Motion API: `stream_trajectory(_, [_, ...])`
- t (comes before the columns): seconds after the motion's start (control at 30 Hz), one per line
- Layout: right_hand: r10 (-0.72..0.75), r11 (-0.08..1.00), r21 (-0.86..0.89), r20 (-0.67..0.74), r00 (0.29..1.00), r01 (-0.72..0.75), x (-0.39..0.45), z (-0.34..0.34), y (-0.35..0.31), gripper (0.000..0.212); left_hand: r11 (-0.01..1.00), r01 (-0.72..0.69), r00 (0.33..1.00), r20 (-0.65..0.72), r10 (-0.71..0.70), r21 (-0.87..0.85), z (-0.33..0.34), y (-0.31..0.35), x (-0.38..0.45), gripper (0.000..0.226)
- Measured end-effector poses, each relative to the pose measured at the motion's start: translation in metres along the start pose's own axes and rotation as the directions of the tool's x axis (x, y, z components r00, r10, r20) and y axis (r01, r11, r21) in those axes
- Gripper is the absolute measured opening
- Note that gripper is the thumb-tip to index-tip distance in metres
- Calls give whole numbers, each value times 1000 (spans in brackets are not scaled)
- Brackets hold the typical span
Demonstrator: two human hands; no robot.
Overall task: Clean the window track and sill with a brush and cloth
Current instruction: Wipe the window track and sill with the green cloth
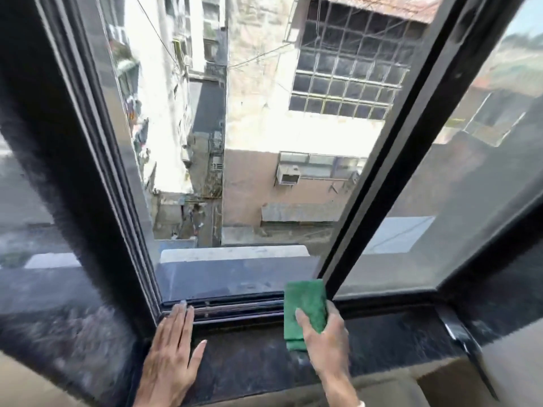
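We observe an open sliding window seen from above, with both hands of the person at its lower edge. The left hand (173, 345) lies flat, palm down, on the dark stone sill (249, 356); its fingers are extended and close together, the thumb spread to the side, and it holds nothing. The fingertips reach onto the window track (235, 308) at its left end, close to the dark left frame (97, 171).

The right hand (326, 339) grips a folded green cloth (304, 306). The fingers are wrapped over the cloth's upper face and the thumb sits on its right edge. The cloth lies across the track at its right end, its far end just beside the foot of the sliding sash frame (390, 160) and its near end resting on the sill.

We note that the track shows several parallel dark rails between the two hands. Beyond the track, a dusty outer ledge (235, 277) runs across the opening, with a pale slab behind it. The glass pane (435, 218) to the right of the sash frame appears hazy. The sill surface is speckled, with pale marks near the right corner. We cannot locate a brush in this view.
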State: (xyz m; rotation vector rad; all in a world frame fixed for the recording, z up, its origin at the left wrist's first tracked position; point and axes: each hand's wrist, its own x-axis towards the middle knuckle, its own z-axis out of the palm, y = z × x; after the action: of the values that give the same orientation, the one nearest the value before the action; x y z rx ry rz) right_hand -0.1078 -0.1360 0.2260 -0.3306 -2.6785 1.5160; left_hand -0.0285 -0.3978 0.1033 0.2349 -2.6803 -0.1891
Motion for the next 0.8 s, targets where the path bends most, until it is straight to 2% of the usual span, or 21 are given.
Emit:
stream_trajectory(0.03, [-129, 983, -141, -77, 989, 118, 8, 12, -7, 37, 1000, 0, 1000, -6, 0, -24, 2, -1, 1, 73])
stream_trajectory(0.07, [-233, 933, -300, -88, 969, 197, 16, 23, -11, 42, 999, -4, 1000, -7, 4, -40, 3, -2, 3, 73])
stream_trajectory(0.13, [-259, 786, -562, 76, 963, 256, 20, 42, -16, 51, 998, -15, 1000, -5, 15, -62, 6, -4, 5, 72])
stream_trajectory(0.17, [-239, 728, -624, 159, 958, 285, 17, 49, -16, 56, 997, -14, 1000, -4, 14, -77, 7, -6, 5, 71])
stream_trajectory(0.2, [-236, 694, -646, 212, 948, 318, 14, 53, -12, 58, 996, -13, 1000, -7, 12, -89, 8, -7, 5, 70])
stream_trajectory(0.23, [-269, 707, -616, 219, 938, 347, 9, 55, -9, 55, 995, -15, 1000, -10, 14, -95, 11, -8, 5, 70])
stream_trajectory(0.33, [-477, 769, -474, 22, 879, 429, 6, 50, 0, 31, 993, -16, 1000, -9, 15, -114, 17, -9, 4, 70])
stream_trajectory(0.37, [-534, 753, -466, -20, 845, 465, 10, 49, 0, 28, 993, -14, 1000, -6, 14, -119, 18, -10, 3, 70])
stream_trajectory(0.43, [-613, 682, -509, -7, 790, 525, 32, 53, -1, 29, 992, -19, 1000, 1, 20, -121, 17, -11, 4, 69])
stream_trajectory(0.5, [-586, 601, -598, 120, 801, 529, 55, 61, -4, 40, 994, -25, 1000, 11, 26, -106, 17, -12, 4, 68])
stream_trajectory(0.6, [-358, 542, -688, 331, 873, 483, 74, 78, 3, 64, 995, -21, 1000, 16, 22, -96, 17, -11, 2, 67])
stream_trajectory(0.67, [-297, 523, -725, 337, 893, 448, 68, 92, 13, 67, 996, -21, 1000, 11, 22, -88, 17, -11, 2, 66])
stream_trajectory(0.73, [-313, 567, -716, 271, 910, 408, 54, 110, 13, 64, 996, -20, 1000, 9, 21, -82, 17, -10, 3, 66])
stream_trajectory(0.8, [-360, 597, -675, 257, 897, 433, 37, 134, 4, 60, 997, -13, 1000, 10, 14, -75, 16, -9, 3, 66])
